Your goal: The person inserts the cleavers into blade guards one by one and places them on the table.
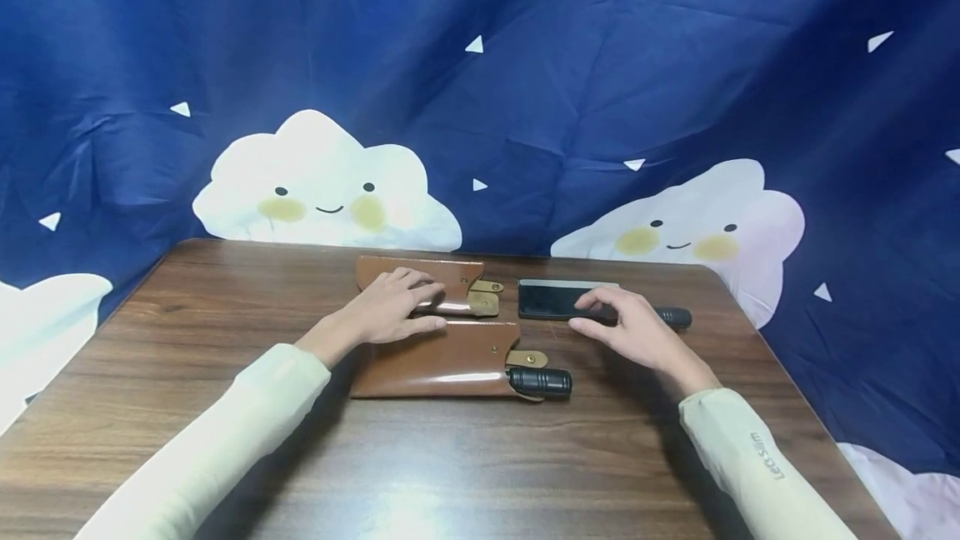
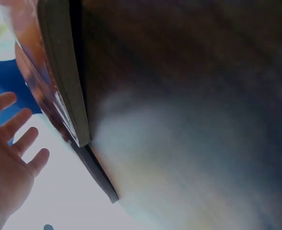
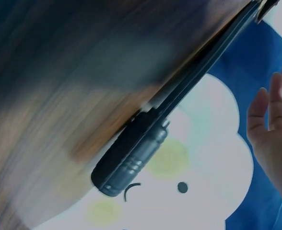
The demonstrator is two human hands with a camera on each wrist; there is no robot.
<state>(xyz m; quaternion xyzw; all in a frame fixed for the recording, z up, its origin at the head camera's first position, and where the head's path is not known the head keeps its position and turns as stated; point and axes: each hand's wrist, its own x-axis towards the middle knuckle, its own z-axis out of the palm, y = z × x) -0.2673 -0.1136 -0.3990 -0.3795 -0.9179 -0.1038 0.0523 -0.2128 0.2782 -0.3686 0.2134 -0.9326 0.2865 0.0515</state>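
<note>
Two brown leather sheaths lie one behind the other at mid-table. From the front sheath (image 1: 442, 361) a black ribbed handle (image 1: 542, 382) sticks out to the right. My left hand (image 1: 393, 307) is over the rear sheath (image 1: 450, 272), fingers spread across its face and thumb near the front sheath's upper edge. To the right lies a cleaver (image 1: 551, 300) with a dark rectangular blade and a black handle (image 3: 131, 153). My right hand (image 1: 633, 327) hovers at the blade's handle end with loosely bent fingers, hiding part of the cleaver; nothing shows between thumb and fingers.
A brown wooden table (image 1: 420, 465) carries everything. Behind it hangs a dark blue cloth (image 1: 525, 107) with smiling white clouds. Tan snap straps (image 1: 528, 358) extend from the sheath mouths.
</note>
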